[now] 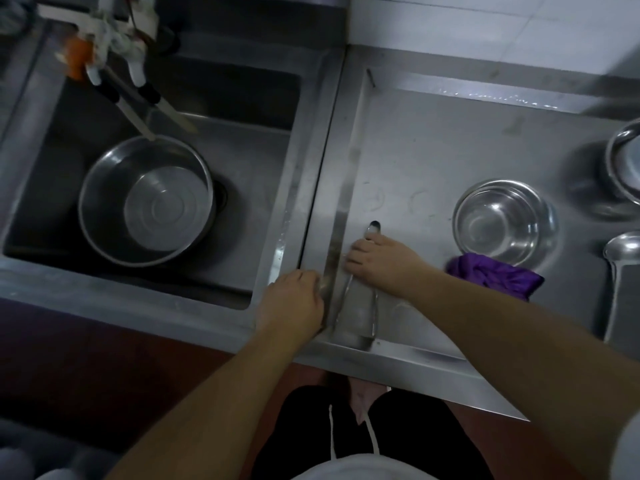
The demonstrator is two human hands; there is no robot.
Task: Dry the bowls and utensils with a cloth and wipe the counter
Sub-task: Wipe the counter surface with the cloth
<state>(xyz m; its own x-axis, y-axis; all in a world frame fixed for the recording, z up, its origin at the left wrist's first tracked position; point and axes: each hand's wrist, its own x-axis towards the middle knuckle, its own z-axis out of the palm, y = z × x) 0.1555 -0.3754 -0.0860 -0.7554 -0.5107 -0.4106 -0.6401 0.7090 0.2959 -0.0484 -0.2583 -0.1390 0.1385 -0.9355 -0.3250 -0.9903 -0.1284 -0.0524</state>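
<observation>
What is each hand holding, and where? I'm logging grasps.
The right hand rests on a spoon, covering its handle; only the bowl end shows. The left hand grips the counter's raised edge.

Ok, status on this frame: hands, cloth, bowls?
Right hand on a spoon; left hand at the counter's raised edge. Purple cloth lies unheld against small bowl. Big bowl in sink.

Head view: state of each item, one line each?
large bowl: upright in the sink, empty
small bowl: upright on the counter, empty
purple cloth: crumpled by the small bowl, unheld
spoon: flat on the counter, right hand on it
left hand: curled at the counter's raised edge; grip unclear
ladle: lying at the right edge
</observation>
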